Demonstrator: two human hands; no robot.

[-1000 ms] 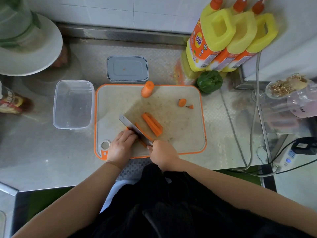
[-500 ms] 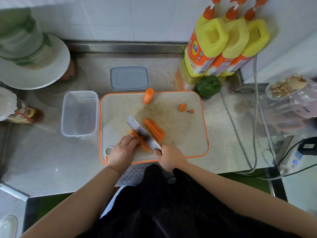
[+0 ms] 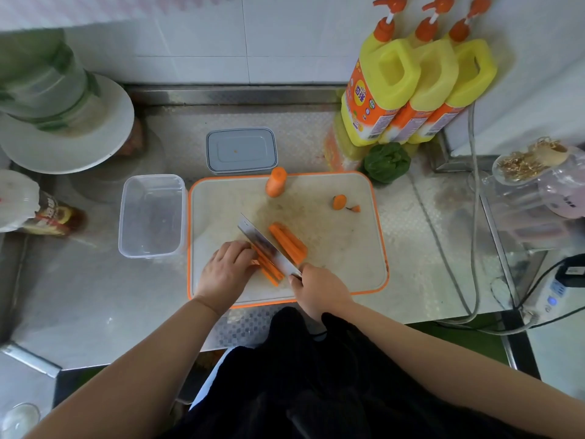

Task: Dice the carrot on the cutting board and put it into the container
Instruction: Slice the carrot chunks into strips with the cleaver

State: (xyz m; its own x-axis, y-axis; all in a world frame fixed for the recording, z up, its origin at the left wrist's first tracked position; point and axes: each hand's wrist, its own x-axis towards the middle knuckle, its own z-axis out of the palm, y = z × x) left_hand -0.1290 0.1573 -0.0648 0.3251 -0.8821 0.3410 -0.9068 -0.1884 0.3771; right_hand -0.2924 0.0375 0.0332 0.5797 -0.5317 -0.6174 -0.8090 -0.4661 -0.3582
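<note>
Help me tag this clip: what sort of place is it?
Probably a kitchen worktop: a steel counter against a tiled wall, a cutting board with carrot sticks, and yellow pump bottles.
</note>
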